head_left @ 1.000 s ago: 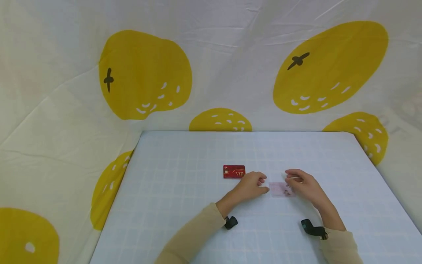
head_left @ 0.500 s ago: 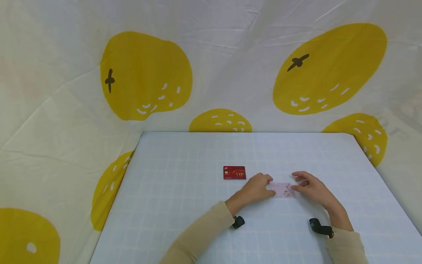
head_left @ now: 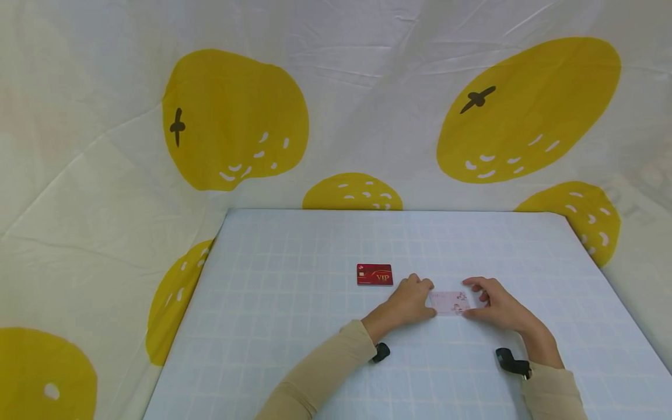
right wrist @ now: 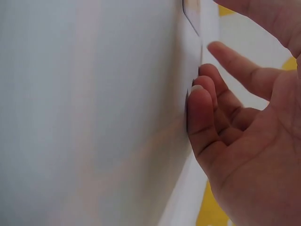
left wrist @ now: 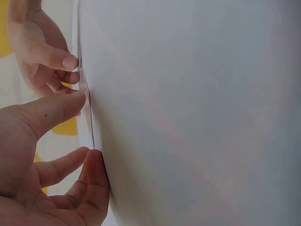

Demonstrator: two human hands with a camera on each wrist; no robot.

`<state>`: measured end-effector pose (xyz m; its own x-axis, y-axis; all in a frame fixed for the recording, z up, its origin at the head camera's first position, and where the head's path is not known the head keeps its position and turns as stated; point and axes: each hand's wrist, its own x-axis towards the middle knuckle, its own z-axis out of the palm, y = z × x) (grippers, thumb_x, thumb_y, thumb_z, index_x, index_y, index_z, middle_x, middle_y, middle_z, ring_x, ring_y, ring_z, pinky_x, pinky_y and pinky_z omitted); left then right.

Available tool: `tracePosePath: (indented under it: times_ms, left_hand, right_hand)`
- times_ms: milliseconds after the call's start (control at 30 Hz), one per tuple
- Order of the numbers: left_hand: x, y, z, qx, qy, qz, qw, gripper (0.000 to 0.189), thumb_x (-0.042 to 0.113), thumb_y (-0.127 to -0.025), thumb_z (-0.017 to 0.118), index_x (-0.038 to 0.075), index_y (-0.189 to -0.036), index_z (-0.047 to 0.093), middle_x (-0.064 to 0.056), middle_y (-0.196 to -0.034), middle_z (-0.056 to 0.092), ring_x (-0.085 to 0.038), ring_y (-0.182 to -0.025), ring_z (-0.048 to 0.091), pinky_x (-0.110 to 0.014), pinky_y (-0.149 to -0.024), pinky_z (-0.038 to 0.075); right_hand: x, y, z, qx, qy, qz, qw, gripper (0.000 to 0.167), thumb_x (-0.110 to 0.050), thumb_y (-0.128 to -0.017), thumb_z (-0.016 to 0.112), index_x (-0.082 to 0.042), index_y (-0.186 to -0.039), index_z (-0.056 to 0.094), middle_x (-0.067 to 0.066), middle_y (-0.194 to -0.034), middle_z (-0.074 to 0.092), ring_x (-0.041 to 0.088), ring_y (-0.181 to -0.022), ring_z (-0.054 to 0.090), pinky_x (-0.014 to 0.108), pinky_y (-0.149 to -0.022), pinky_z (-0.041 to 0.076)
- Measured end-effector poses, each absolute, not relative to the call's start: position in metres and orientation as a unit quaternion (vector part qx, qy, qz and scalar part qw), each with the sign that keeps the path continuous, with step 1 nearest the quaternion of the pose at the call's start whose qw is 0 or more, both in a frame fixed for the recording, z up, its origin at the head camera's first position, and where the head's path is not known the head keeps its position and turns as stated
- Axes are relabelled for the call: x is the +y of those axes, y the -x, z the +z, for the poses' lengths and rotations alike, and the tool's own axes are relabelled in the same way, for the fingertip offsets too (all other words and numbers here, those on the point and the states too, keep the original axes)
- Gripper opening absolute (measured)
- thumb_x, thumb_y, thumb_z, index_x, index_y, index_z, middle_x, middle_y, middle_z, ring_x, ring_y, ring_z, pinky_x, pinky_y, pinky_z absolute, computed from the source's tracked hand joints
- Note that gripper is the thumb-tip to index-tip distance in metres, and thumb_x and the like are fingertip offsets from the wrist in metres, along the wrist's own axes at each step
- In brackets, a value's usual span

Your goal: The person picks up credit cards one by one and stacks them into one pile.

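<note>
A pale pink, see-through card (head_left: 449,303) with a small flower pattern lies flat on the table, between both hands. My left hand (head_left: 409,302) holds it at its left side, thumb at the near corner and forefinger at the far one. In the left wrist view its thumb tip (left wrist: 79,100) overlaps the card's edge. At the other side, my right hand (head_left: 496,306) has its thumb by the near right corner, while its fingers stay spread apart from the thumb. In the right wrist view, curled fingertips (right wrist: 200,101) rest at the tabletop beside the card.
A red card (head_left: 375,275) marked VIP lies just left of and beyond the left hand. The table (head_left: 294,303) wears a pale checked cover. Behind it hangs a white cloth (head_left: 362,116) printed with yellow fruit.
Both hands shifted right, then nearly settled. The left hand reached the pink card's left side. The right hand spread its fingers, and a thin pale edge seen between them no longer shows.
</note>
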<state>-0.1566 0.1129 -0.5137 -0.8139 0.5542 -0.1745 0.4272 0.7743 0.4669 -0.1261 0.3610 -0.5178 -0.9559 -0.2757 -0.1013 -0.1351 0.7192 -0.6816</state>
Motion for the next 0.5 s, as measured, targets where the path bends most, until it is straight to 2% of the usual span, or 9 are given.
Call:
tracePosePath:
  times_ms: [500]
  left_hand:
    - [0.1199, 0.1531, -0.5126, 0.941, -0.262, 0.16, 0.142, 0.052, 0.042, -0.084, 0.081, 0.02, -0.125, 0.059, 0.002, -0.106, 0.05, -0.012, -0.091, 0.046, -0.023, -0.079, 0.043]
  right_hand:
    - [0.3593, 0.1245, -0.5182, 0.923, 0.13, -0.35, 0.089, 0.052, -0.012, -0.079, 0.085, -0.002, -0.123, 0.06, 0.013, -0.109, 0.044, 0.024, -0.091, 0.037, 0.029, -0.07, 0.035]
